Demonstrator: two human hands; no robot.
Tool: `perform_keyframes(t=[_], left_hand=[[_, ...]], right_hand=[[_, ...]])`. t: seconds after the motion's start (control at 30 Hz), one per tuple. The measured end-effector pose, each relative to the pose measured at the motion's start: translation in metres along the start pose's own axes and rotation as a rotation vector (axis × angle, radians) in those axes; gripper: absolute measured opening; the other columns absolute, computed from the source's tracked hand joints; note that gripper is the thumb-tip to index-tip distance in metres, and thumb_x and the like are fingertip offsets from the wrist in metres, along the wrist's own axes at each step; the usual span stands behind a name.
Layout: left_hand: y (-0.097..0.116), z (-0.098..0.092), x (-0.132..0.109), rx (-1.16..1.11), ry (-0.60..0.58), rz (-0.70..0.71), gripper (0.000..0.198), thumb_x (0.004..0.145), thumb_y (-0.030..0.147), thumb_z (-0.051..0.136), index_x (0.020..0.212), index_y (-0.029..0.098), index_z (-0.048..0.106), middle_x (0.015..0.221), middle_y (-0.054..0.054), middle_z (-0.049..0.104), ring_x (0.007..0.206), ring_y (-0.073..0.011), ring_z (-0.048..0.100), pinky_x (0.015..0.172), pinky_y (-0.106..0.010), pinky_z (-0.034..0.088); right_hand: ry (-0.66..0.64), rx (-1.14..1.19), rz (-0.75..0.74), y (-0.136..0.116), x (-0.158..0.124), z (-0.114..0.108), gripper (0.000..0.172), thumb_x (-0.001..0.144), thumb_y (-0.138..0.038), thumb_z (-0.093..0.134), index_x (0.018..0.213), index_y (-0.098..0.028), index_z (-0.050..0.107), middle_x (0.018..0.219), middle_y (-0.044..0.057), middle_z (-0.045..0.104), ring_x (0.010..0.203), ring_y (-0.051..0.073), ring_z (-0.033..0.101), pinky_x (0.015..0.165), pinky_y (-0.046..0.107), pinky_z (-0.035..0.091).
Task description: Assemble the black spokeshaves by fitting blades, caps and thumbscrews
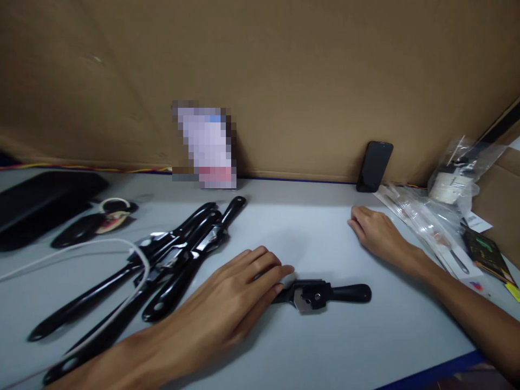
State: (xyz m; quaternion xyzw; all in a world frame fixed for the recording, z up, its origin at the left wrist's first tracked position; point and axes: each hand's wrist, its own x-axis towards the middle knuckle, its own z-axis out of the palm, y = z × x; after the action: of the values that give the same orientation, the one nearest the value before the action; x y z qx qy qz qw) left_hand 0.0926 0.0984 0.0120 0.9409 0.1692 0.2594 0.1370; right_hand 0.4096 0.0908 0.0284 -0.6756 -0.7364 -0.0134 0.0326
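Observation:
A black spokeshave (311, 295) with a bare metal blade lies on the grey tabletop, its right handle pointing right. My left hand (247, 292) is closed loosely over the left handle and hides most of it; the thumb is not visible. Farther back and to the right, my right hand (371, 230) rests on the table with its fingers curled in, and nothing shows in it. Left of my left hand lies a pile of several more black spokeshaves (190, 254), overlapping one another at a slant.
A white cable (140, 254) loops over the pile. Behind it are a dark case (44, 200) and keys with a fob (81, 228). A phone (374, 167) leans against the cardboard wall (284, 81). Plastic packets (430, 227) and a bagged white container (450, 184) lie at right.

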Motion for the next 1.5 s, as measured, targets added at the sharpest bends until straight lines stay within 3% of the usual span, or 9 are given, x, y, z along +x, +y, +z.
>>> perform_keyframes(t=[0.07,0.2,0.33,0.43,0.87,1.07,1.23,1.37,1.5], left_hand=[[0.000,-0.001,0.001,0.002,0.003,0.011,0.028,0.108,0.009,0.045,0.122,0.017,0.068,0.099,-0.005,0.070,0.086,-0.0211,0.062,0.075,-0.033,0.051],[-0.001,-0.001,0.000,0.004,-0.004,0.008,0.028,0.109,0.009,0.044,0.123,0.017,0.067,0.099,-0.005,0.070,0.086,-0.0209,0.062,0.075,-0.033,0.051],[-0.002,-0.001,-0.002,0.003,-0.016,0.002,0.028,0.110,0.010,0.044,0.124,0.017,0.066,0.100,-0.005,0.069,0.087,-0.0213,0.062,0.075,-0.034,0.051],[-0.001,0.000,-0.002,-0.010,-0.013,-0.005,0.027,0.109,0.009,0.043,0.123,0.017,0.066,0.099,-0.005,0.069,0.086,-0.0215,0.061,0.075,-0.034,0.050],[-0.002,0.001,-0.002,-0.007,-0.014,-0.009,0.027,0.106,0.009,0.044,0.117,0.019,0.068,0.098,-0.005,0.068,0.085,-0.0218,0.060,0.075,-0.034,0.048],[0.004,-0.005,0.000,0.022,-0.103,0.009,0.013,0.108,0.025,0.055,0.112,0.020,0.067,0.100,-0.005,0.066,0.089,-0.0244,0.062,0.081,-0.037,0.050],[0.008,0.004,-0.003,0.018,-0.148,-0.013,0.017,0.105,0.012,0.051,0.094,0.021,0.059,0.084,-0.001,0.063,0.068,-0.0199,0.054,0.062,-0.034,0.040],[0.009,0.008,-0.004,0.033,-0.137,-0.021,0.018,0.106,0.013,0.050,0.092,0.021,0.056,0.082,-0.001,0.064,0.067,-0.0199,0.055,0.062,-0.034,0.039],[0.008,0.008,-0.004,0.039,-0.154,-0.026,0.015,0.106,0.014,0.051,0.094,0.021,0.057,0.084,-0.001,0.064,0.069,-0.0206,0.056,0.064,-0.034,0.040]], right_hand=[[-0.013,0.107,-0.105,-0.012,-0.009,-0.004,0.012,0.107,-0.016,0.058,0.102,-0.015,0.069,0.103,0.009,0.075,0.090,0.021,0.070,0.080,0.031,0.049],[0.049,0.537,-0.273,-0.029,-0.027,-0.016,0.015,0.104,-0.013,0.063,0.100,-0.018,0.076,0.095,0.004,0.074,0.085,0.017,0.068,0.079,0.030,0.051],[0.010,0.857,-0.241,-0.045,-0.041,-0.027,0.017,0.102,-0.015,0.064,0.090,-0.019,0.076,0.082,0.001,0.072,0.074,0.015,0.067,0.068,0.027,0.051],[-0.016,0.969,-0.214,-0.056,-0.050,-0.028,0.016,0.100,-0.016,0.064,0.087,-0.019,0.074,0.082,0.001,0.072,0.076,0.015,0.067,0.067,0.026,0.051],[0.151,0.859,-0.309,-0.067,-0.057,-0.014,0.020,0.105,-0.016,0.058,0.087,-0.019,0.068,0.081,0.000,0.068,0.073,0.014,0.062,0.069,0.027,0.048],[0.241,0.607,-0.541,-0.071,-0.060,-0.005,0.030,0.112,-0.018,0.047,0.090,-0.016,0.067,0.082,0.004,0.063,0.074,0.017,0.056,0.067,0.030,0.047],[0.300,0.444,-0.667,-0.077,-0.063,0.000,0.033,0.110,-0.010,0.042,0.089,-0.013,0.067,0.079,0.006,0.061,0.073,0.019,0.050,0.065,0.032,0.046],[0.358,0.336,-0.727,-0.078,-0.065,-0.004,0.037,0.109,-0.006,0.039,0.086,-0.014,0.066,0.077,0.006,0.059,0.071,0.020,0.046,0.064,0.033,0.044],[0.337,0.299,-0.780,-0.077,-0.065,-0.006,0.040,0.109,-0.004,0.037,0.084,-0.014,0.066,0.077,0.006,0.059,0.071,0.020,0.044,0.064,0.033,0.042]])
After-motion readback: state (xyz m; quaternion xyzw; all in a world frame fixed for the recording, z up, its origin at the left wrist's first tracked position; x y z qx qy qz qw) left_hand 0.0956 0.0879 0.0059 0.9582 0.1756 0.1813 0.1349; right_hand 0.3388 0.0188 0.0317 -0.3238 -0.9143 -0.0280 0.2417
